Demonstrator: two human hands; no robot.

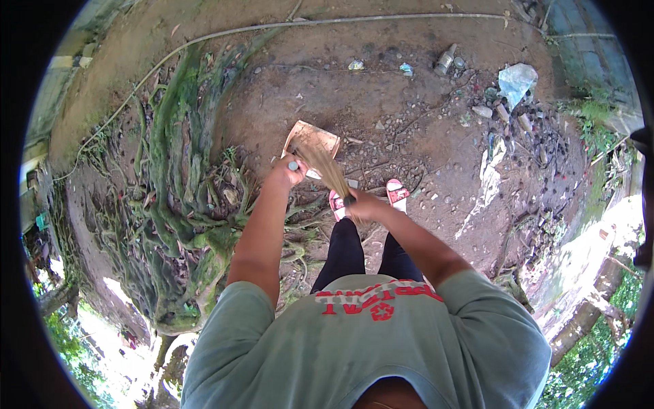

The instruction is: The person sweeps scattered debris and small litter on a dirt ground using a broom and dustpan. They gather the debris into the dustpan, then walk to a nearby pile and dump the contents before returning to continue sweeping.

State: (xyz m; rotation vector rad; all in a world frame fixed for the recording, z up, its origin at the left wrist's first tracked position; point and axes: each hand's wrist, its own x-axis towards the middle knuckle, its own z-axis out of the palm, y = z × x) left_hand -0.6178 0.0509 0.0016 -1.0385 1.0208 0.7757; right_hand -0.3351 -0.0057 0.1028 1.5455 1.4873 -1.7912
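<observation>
My left hand (pixel 285 175) is closed round the handle of a dustpan (pixel 331 141); the handle's round grey end shows above my fist. The pan is a shallow tan piece low over the dirt, just beyond that hand. In my right hand (pixel 366 206) I grip a short hand broom (pixel 323 165) by its dark bound end. Its straw-coloured bristles fan out to the upper left, over the dustpan's opening, and look smeared by motion. They hide part of the pan, and I cannot tell what lies in it.
Mossy tree roots (pixel 180 150) spread over the ground on the left. At the right lie a clear plastic bag (pixel 516 83), a bottle (pixel 445 60) and a torn white sheet (pixel 489 170). A long pipe (pixel 381 18) crosses the far side. My sandal (pixel 397 193) stands close by.
</observation>
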